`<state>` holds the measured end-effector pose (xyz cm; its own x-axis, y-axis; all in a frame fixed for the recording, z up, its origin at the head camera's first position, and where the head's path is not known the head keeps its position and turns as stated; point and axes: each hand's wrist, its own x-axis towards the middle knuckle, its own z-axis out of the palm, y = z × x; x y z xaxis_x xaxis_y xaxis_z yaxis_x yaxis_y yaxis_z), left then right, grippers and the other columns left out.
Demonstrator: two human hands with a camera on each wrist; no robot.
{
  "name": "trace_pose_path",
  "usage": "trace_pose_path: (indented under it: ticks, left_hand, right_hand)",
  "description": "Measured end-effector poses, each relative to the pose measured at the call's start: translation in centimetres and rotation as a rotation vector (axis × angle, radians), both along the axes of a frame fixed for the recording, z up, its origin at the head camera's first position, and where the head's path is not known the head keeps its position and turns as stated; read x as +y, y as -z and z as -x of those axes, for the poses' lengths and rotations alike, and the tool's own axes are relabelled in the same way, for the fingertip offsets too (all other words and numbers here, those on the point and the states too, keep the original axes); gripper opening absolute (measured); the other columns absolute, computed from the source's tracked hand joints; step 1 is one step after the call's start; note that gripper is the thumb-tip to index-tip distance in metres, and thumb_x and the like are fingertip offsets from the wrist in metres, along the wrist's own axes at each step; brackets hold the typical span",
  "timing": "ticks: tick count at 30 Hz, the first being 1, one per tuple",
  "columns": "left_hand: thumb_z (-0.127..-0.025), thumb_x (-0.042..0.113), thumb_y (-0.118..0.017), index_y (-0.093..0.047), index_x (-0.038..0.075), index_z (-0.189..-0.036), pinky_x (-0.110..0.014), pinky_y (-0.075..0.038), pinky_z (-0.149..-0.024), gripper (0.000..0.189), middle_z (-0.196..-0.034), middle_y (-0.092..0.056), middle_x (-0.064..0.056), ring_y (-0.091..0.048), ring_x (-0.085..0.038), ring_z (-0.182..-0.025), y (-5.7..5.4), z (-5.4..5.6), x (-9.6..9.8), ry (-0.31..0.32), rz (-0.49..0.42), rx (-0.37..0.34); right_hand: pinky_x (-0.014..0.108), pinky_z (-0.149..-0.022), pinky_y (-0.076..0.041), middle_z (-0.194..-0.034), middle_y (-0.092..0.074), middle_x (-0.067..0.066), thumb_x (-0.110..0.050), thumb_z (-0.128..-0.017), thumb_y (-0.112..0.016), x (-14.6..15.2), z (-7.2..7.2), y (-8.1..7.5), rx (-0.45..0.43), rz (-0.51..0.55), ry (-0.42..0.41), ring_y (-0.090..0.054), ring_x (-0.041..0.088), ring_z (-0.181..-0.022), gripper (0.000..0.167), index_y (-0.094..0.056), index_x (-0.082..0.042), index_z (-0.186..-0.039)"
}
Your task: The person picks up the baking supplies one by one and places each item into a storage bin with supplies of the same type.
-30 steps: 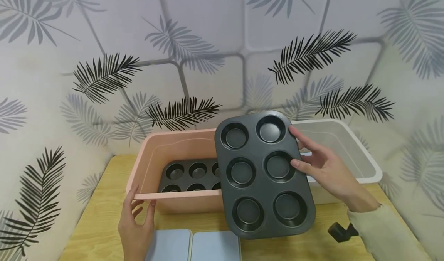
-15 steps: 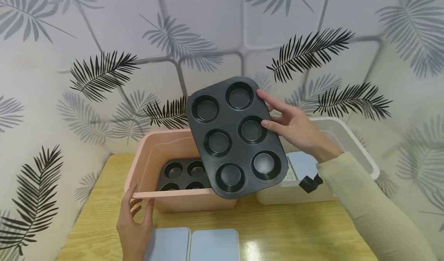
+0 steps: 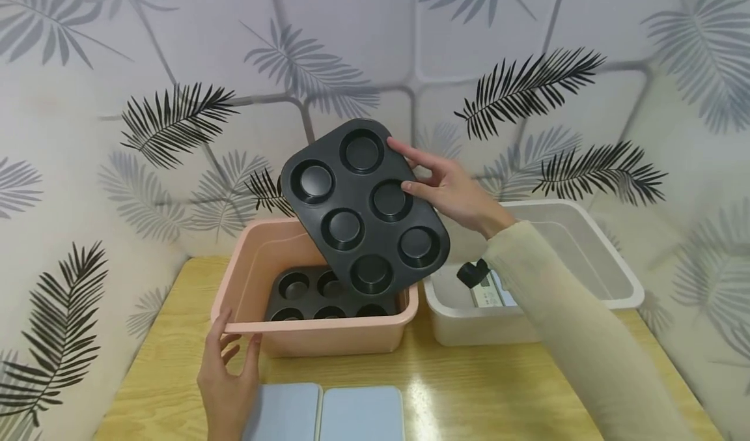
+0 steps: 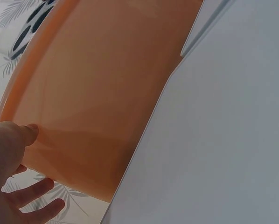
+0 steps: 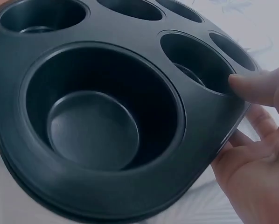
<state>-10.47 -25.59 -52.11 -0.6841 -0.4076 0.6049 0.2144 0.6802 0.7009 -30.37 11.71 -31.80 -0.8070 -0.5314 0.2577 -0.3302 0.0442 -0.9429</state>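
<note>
My right hand (image 3: 448,190) pinches the right edge of a dark muffin pan (image 3: 366,210), thumb on top at a cup and fingers at the edge and beneath. The pan hangs tilted above the pink bin (image 3: 328,342). In the right wrist view the pan (image 5: 205,135) fills most of the picture, its cups facing up. A second muffin pan (image 3: 310,281) lies inside the pink bin, partly hidden by the held one. My left hand (image 3: 228,379) grips the bin's front left corner, its thumb on the outer front wall (image 4: 97,93).
A white bin (image 3: 629,291) stands right of the pink one, holding a small device with buttons (image 3: 485,294) and something pale blue. Two pale blue flat rectangular things (image 3: 361,415) lie side by side on the wooden table (image 3: 469,389) in front. A patterned wall stands behind.
My right hand has carried the muffin pan left and up, from in front of the gap between the bins to above the pink bin, tilting it further. My left hand stays at the corner.
</note>
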Motion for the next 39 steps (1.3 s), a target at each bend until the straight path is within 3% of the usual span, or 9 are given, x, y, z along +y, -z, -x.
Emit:
trace_pose_path:
  ticks: [6, 12, 16, 19, 24, 26, 31, 35, 39]
  left_hand:
    - [-0.091, -0.003, -0.085, -0.057, 0.021, -0.16, 0.001, -0.045, -0.092, 0.078, -0.149, -0.069, -0.012, -0.058, 0.016, -0.108, 0.1, -0.6, 0.0, -0.046, -0.029, -0.044]
    - [-0.092, -0.001, -0.085, -0.056, 0.022, -0.161, 0.0, -0.045, -0.094, 0.078, -0.152, -0.068, -0.011, -0.058, 0.014, -0.11, 0.2, -0.7, -0.1, -0.037, -0.026, -0.055]
    - [-0.092, -0.001, -0.086, -0.057, 0.022, -0.16, 0.002, -0.044, -0.092, 0.078, -0.152, -0.068, -0.01, -0.058, 0.015, -0.108, 0.2, -0.8, -0.1, -0.058, -0.023, -0.069]
    - [-0.091, -0.001, -0.086, -0.057, 0.022, -0.16, 0.003, -0.045, -0.09, 0.078, -0.151, -0.068, -0.01, -0.058, 0.014, -0.108, 0.2, -0.9, -0.2, -0.066, -0.026, -0.074]
    - [-0.091, -0.002, -0.085, -0.057, 0.019, -0.16, 0.002, -0.048, -0.087, 0.077, -0.151, -0.068, -0.01, -0.059, 0.014, -0.109, -0.2, -0.5, -0.4, -0.048, -0.023, -0.054]
    - [-0.091, -0.003, -0.085, -0.057, 0.018, -0.16, 0.002, -0.048, -0.086, 0.077, -0.151, -0.068, -0.01, -0.059, 0.014, -0.109, -0.2, -0.4, -0.5, -0.043, -0.018, -0.047]
    - [-0.092, -0.002, -0.084, -0.056, 0.018, -0.16, 0.002, -0.048, -0.087, 0.076, -0.151, -0.068, -0.012, -0.057, 0.015, -0.11, -0.1, -0.2, -0.5, -0.037, -0.016, -0.064]
    - [-0.092, 0.0, -0.085, -0.056, 0.016, -0.159, 0.003, -0.045, -0.089, 0.075, -0.151, -0.068, -0.012, -0.057, 0.016, -0.11, 0.0, 0.1, -0.4, -0.04, 0.004, -0.085]
    - [-0.092, 0.0, -0.086, -0.057, 0.016, -0.159, 0.003, -0.043, -0.09, 0.075, -0.151, -0.068, -0.011, -0.056, 0.017, -0.11, -0.1, 0.2, -0.3, -0.046, 0.016, -0.091]
  right_hand:
    - [0.04, -0.082, -0.07, -0.136, -0.055, 0.01, -0.004, -0.111, -0.061, -3.1, 1.2, 1.2, -0.056, 0.03, -0.053, -0.081, 0.026, -0.107, 0.065, -0.047, -0.033, -0.167]
    - [0.045, -0.086, -0.07, -0.156, -0.056, 0.008, -0.009, -0.112, -0.061, -5.8, 1.5, 1.8, -0.145, 0.008, -0.064, -0.074, 0.042, -0.125, 0.06, -0.053, -0.041, -0.162]
    - [0.046, -0.089, -0.069, -0.168, -0.046, 0.003, -0.012, -0.112, -0.06, -7.1, 1.7, 2.0, -0.164, -0.054, -0.098, -0.07, 0.044, -0.132, 0.059, -0.053, -0.043, -0.162]
    - [0.043, -0.094, -0.068, -0.174, -0.04, -0.006, -0.014, -0.112, -0.061, -8.0, 2.1, 2.1, -0.137, -0.132, -0.109, -0.065, 0.032, -0.142, 0.058, -0.054, -0.045, -0.16]
    - [0.045, -0.123, -0.051, -0.172, -0.047, -0.013, -0.016, -0.11, -0.066, -9.5, 3.0, 2.3, -0.051, -0.254, -0.151, -0.045, 0.015, -0.159, 0.057, -0.056, -0.045, -0.158]
    - [0.045, -0.119, -0.054, -0.167, -0.054, -0.01, -0.018, -0.11, -0.067, -10.0, 3.2, 2.5, -0.061, -0.28, -0.17, -0.056, 0.017, -0.151, 0.056, -0.058, -0.047, -0.156]
    - [0.034, -0.091, -0.067, -0.163, -0.058, -0.009, -0.016, -0.109, -0.068, -11.2, 3.4, 2.7, -0.147, -0.328, -0.221, -0.078, 0.02, -0.119, 0.056, -0.061, -0.05, -0.152]
    - [0.032, -0.086, -0.065, -0.169, -0.052, -0.007, -0.012, -0.107, -0.068, -12.0, 3.4, 3.4, -0.179, -0.401, -0.248, -0.072, 0.029, -0.132, 0.058, -0.063, -0.047, -0.152]
    - [0.039, -0.099, -0.064, -0.17, -0.051, -0.003, -0.005, -0.105, -0.068, -12.6, 3.6, 4.4, -0.198, -0.411, -0.296, -0.058, 0.032, -0.15, 0.061, -0.063, -0.039, -0.154]
